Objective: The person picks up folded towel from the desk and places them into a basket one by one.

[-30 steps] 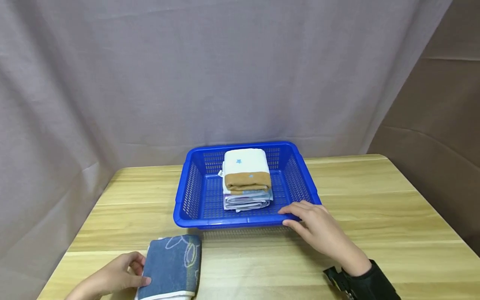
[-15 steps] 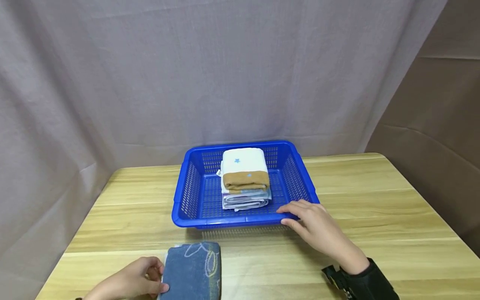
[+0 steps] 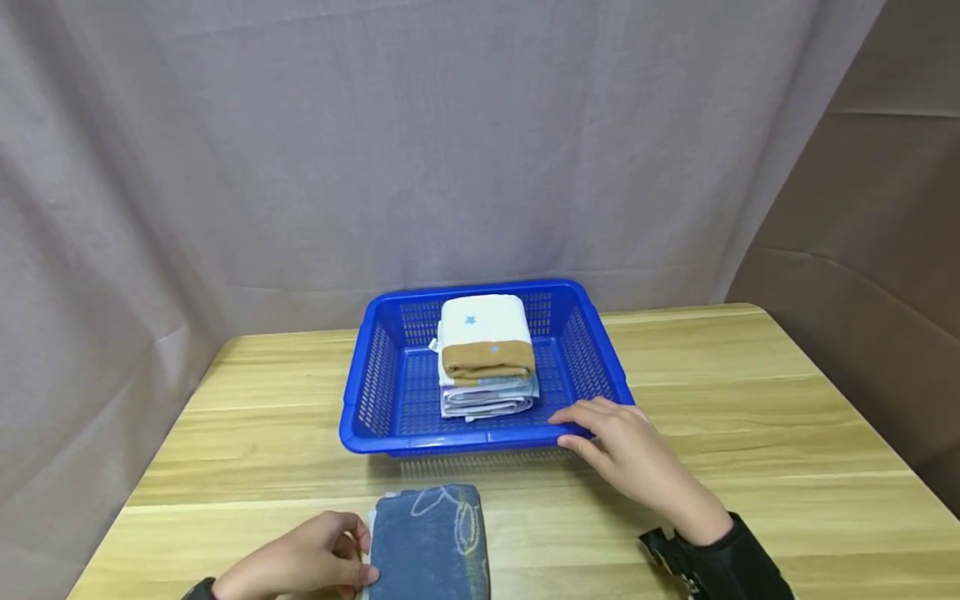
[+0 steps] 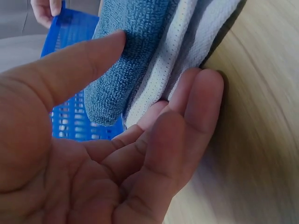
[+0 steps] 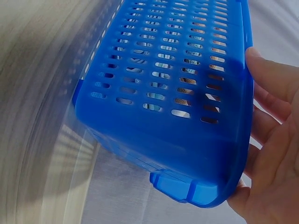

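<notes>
My left hand (image 3: pixel 315 557) pinches the left edge of a folded blue-grey towel (image 3: pixel 429 546) at the front of the table. In the left wrist view the thumb presses the towel's blue terry face (image 4: pixel 135 51), and the fingers reach under its pale layers. My right hand (image 3: pixel 626 446) holds the near right corner of a blue plastic basket (image 3: pixel 450 442), thumb outside the rim and fingers over it. The right wrist view shows that grip along the rim of the slotted basket wall (image 5: pixel 159 126). Inside the basket sits a stack of folded towels (image 3: pixel 487 354), the top one white and brown with small stars.
The wooden table (image 3: pixel 750 417) extends to both sides of the basket. A grey curtain (image 3: pixel 480 150) hangs right behind the table's back edge, and a brown cloth (image 3: pixel 877 275) hangs at the right.
My left hand has moved right with the blue-grey towel, which now lies nearly in front of the basket's middle. The right hand keeps its hold on the basket rim.
</notes>
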Action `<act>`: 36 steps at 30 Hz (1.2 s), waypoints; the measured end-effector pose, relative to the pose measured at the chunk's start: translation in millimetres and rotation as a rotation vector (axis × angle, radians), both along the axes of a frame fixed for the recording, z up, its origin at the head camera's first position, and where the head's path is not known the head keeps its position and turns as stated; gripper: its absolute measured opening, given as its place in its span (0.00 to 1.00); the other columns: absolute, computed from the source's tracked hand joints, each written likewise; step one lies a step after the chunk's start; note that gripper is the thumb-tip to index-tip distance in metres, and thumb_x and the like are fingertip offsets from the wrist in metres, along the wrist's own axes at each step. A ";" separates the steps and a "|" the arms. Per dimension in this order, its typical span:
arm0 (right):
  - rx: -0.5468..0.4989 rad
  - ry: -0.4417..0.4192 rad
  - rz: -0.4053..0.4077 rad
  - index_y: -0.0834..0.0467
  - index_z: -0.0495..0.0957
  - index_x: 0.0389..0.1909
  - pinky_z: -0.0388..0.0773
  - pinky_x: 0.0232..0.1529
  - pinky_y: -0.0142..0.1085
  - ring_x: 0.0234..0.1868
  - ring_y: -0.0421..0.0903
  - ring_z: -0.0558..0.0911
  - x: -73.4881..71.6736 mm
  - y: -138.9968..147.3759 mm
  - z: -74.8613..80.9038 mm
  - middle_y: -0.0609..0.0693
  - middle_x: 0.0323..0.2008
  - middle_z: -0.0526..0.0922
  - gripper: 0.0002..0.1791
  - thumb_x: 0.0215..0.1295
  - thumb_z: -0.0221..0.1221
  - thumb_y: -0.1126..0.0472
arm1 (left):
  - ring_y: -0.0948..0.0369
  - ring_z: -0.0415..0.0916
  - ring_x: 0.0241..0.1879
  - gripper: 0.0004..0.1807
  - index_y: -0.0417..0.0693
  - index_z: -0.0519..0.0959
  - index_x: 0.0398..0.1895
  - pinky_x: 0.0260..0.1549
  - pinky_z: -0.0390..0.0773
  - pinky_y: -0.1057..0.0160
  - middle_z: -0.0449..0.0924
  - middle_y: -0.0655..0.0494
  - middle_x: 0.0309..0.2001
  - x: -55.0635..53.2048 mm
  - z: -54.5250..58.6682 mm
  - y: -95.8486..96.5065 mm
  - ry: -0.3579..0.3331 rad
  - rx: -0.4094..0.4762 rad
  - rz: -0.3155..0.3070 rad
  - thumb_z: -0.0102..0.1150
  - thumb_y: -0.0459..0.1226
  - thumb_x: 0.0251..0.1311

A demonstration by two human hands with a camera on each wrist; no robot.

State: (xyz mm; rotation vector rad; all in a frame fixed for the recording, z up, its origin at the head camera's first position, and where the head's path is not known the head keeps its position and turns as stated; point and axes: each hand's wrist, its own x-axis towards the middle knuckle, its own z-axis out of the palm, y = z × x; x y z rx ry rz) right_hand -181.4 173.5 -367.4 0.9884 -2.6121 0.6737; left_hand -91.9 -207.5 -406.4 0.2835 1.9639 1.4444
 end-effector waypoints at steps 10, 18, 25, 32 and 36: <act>-0.003 0.000 -0.001 0.48 0.79 0.43 0.72 0.41 0.50 0.43 0.39 0.75 -0.5 0.5 -0.3 0.39 0.39 0.81 0.10 0.60 0.60 0.54 | 0.61 0.71 0.19 0.12 0.36 0.70 0.32 0.18 0.69 0.70 0.75 0.54 0.19 -3.3 1.3 20.4 0.032 0.003 -0.026 0.62 0.35 0.55; -0.002 0.001 -0.001 0.47 0.79 0.43 0.72 0.41 0.50 0.43 0.39 0.75 -0.9 -0.1 -0.1 0.39 0.40 0.81 0.10 0.60 0.60 0.54 | 0.61 0.74 0.19 0.11 0.37 0.70 0.32 0.19 0.71 0.70 0.77 0.53 0.20 -5.7 0.6 32.1 0.055 0.013 -0.029 0.61 0.33 0.54; 0.000 0.013 -0.001 0.47 0.79 0.43 0.72 0.40 0.49 0.43 0.39 0.75 0.6 1.5 -1.7 0.39 0.39 0.81 0.10 0.60 0.60 0.54 | 0.65 0.67 0.18 0.09 0.37 0.71 0.34 0.17 0.66 0.71 0.73 0.56 0.19 -7.0 -3.8 43.5 0.015 0.052 -0.072 0.60 0.33 0.56; -0.007 0.014 0.003 0.48 0.79 0.43 0.72 0.41 0.49 0.43 0.39 0.75 -0.3 0.3 -2.3 0.40 0.39 0.81 0.10 0.60 0.61 0.55 | 0.66 0.64 0.17 0.10 0.40 0.72 0.36 0.18 0.64 0.70 0.72 0.59 0.19 -8.4 -5.2 50.3 0.031 0.039 -0.113 0.59 0.36 0.56; -0.015 0.017 0.002 0.48 0.79 0.43 0.72 0.41 0.50 0.43 0.39 0.75 -1.1 0.1 -2.1 0.40 0.40 0.81 0.10 0.60 0.61 0.55 | 0.68 0.65 0.17 0.10 0.42 0.73 0.36 0.18 0.65 0.72 0.73 0.61 0.19 -8.8 -5.5 55.8 0.085 0.026 -0.124 0.60 0.37 0.55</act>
